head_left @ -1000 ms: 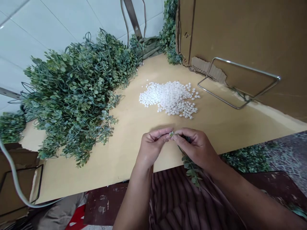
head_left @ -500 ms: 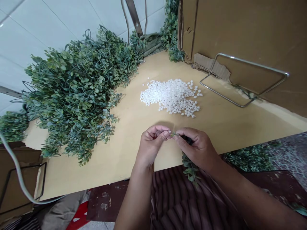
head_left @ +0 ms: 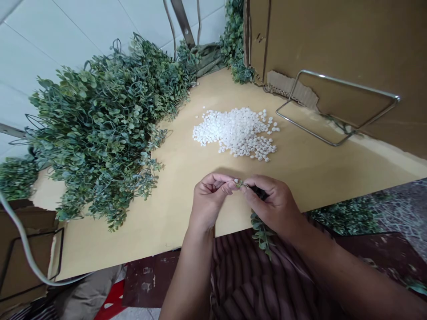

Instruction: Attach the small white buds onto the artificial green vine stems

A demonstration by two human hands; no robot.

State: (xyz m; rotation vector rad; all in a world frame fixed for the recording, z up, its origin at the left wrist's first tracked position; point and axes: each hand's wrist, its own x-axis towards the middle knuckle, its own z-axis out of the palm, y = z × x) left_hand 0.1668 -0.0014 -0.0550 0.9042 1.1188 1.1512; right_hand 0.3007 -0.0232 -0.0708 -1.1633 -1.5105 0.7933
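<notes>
My left hand (head_left: 211, 198) and my right hand (head_left: 271, 204) meet fingertip to fingertip above the front edge of a tan board (head_left: 187, 178). Between the pinched fingers of my left hand sits a small white bead (head_left: 237, 182). My right hand is closed around the stem of a green artificial sprig (head_left: 262, 231), whose leaves hang down below the palm over my lap. A heap of white beads (head_left: 237, 132) lies on the board just beyond my hands.
A big pile of green artificial sprigs (head_left: 100, 129) covers the board's left side. A cardboard box (head_left: 333, 49) with a metal wire frame (head_left: 336, 111) stands at the right. More greenery (head_left: 343, 215) lies on the floor at the right. A grey cable (head_left: 23, 249) curves at the left.
Both hands stay pinched together at the same spot, shifting only slightly; the view has drifted a little.
</notes>
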